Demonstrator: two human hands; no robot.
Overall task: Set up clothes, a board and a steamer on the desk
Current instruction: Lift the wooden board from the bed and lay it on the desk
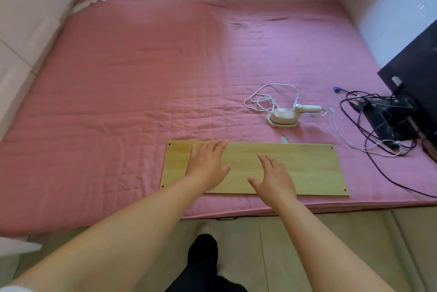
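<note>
Head view: both hands flat, fingers spread wide, left hand (208,161) and right hand (275,177) pressing board (307,168) onto pink bed (118,90), likely seating it; steamer (287,115) just beyond; no clothes visible.

No text, label, brand or number is legible anywhere; a small pale sticker on the black monitor (418,83) at right is too blurred to read.

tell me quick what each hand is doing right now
Left hand: open, fingers straight, flat on the board, holding nothing.
Right hand: open, fingers spread over the board, holding nothing.
</note>
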